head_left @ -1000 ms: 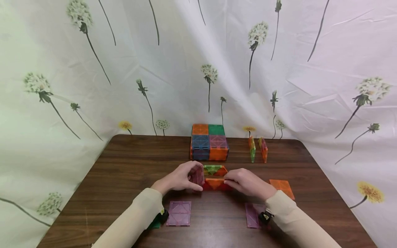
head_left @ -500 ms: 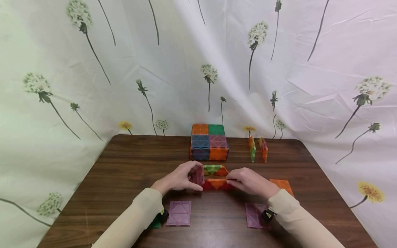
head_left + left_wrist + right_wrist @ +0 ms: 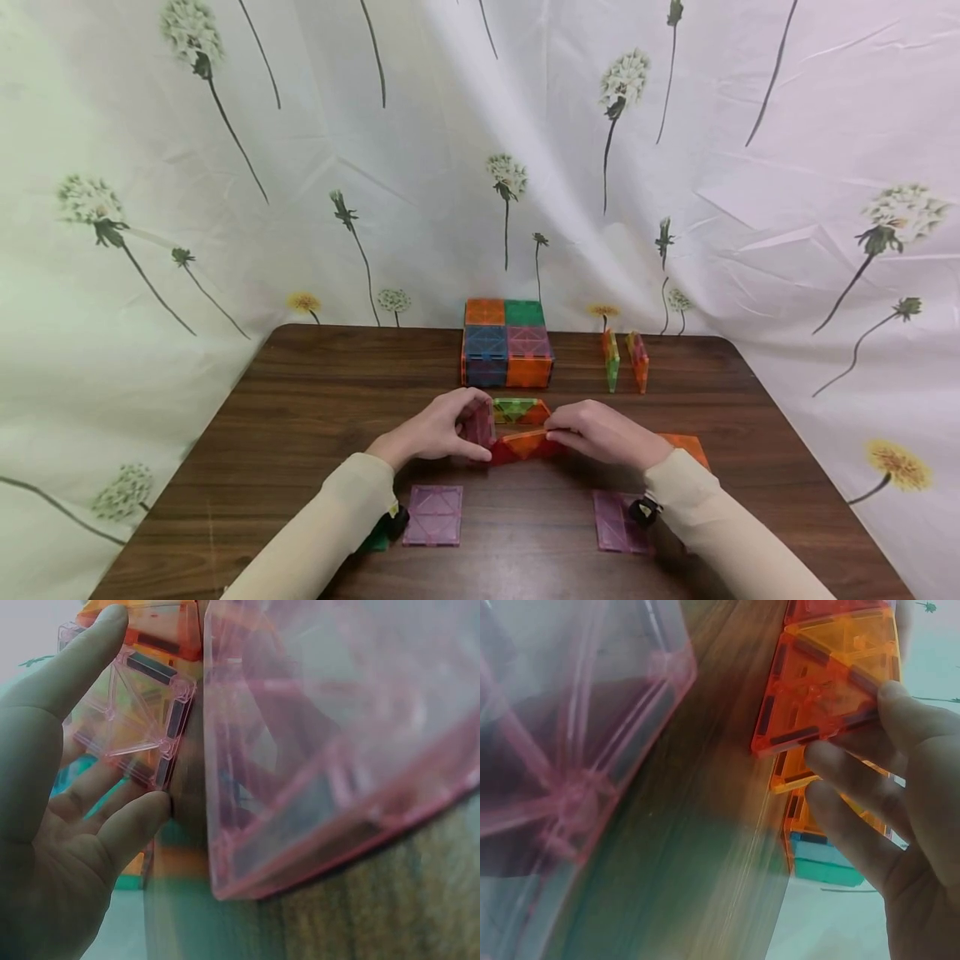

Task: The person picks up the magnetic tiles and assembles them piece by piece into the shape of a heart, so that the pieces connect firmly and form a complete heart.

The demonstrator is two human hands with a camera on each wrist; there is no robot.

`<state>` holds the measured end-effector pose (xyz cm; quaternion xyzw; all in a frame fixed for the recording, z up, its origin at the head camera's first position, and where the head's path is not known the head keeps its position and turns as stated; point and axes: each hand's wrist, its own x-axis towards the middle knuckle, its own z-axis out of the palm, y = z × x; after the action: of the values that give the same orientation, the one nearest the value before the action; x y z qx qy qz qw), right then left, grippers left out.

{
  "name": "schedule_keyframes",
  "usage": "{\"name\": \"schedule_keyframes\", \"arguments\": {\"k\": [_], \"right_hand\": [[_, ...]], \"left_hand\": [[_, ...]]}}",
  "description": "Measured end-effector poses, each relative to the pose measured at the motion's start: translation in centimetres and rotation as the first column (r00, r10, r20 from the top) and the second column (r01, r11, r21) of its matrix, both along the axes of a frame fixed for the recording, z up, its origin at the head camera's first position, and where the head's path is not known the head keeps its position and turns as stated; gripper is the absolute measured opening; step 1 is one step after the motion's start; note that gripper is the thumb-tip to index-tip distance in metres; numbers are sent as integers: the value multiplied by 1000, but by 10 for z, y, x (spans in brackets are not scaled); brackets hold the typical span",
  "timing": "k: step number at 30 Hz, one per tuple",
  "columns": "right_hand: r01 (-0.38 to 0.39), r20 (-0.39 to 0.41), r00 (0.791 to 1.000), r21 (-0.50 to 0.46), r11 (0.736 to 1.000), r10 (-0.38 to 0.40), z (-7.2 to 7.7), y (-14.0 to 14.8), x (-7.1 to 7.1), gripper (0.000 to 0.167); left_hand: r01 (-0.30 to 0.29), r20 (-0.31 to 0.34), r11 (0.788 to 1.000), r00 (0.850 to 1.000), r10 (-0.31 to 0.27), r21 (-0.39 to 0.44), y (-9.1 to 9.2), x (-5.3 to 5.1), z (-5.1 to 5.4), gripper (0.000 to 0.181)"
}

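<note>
My left hand (image 3: 435,429) holds an upright pink magnetic tile (image 3: 480,425), thumb at its near side and fingers at its far side. Between the thumb and fingertips of my right hand (image 3: 603,435) is the right part of a low panel of red and orange triangle tiles (image 3: 523,445). This panel stands slanted, its left end by my left thumb. Behind it is another low panel of green and orange tiles (image 3: 516,410). In the right wrist view the thumb presses the orange-red panel (image 3: 817,697) near its upper edge. Whether the pink tile touches the slanted panel, I cannot tell.
A box of coloured square tiles (image 3: 486,343) stands at the back of the wooden table (image 3: 337,367). Two panels, one green-edged (image 3: 611,362), one orange (image 3: 638,364), stand at back right. Flat purple tiles (image 3: 433,517) lie in front, an orange tile (image 3: 686,450) at right.
My right hand has shifted slightly right and then back a little. The red and orange panel, level with the table edge before, is now angled, its right end farther back. My left hand stays put.
</note>
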<state>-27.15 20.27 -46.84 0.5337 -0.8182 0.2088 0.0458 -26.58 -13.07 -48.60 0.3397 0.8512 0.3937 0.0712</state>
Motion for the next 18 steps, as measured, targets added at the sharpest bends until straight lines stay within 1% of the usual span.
{"name": "schedule_keyframes", "arguments": {"k": [4,11,15,18], "right_hand": [[23,7,1000,22,999,-24,1,-5,2,9],[75,-1,997,29,997,-75,3,-10,13,11],[96,7,995,25,995,-96,2,-12,19,9],[93,6,996,9,996,-93,2,-12,23,6]], "left_hand": [[-9,0,1000,1000,9,-15,1,-1,0,75],[-23,-15,999,1000,22,-47,0,2,5,79],[-19,20,999,1000,20,-26,-1,5,6,83],[-13,45,1000,999,14,-7,-1,5,4,86]]}}
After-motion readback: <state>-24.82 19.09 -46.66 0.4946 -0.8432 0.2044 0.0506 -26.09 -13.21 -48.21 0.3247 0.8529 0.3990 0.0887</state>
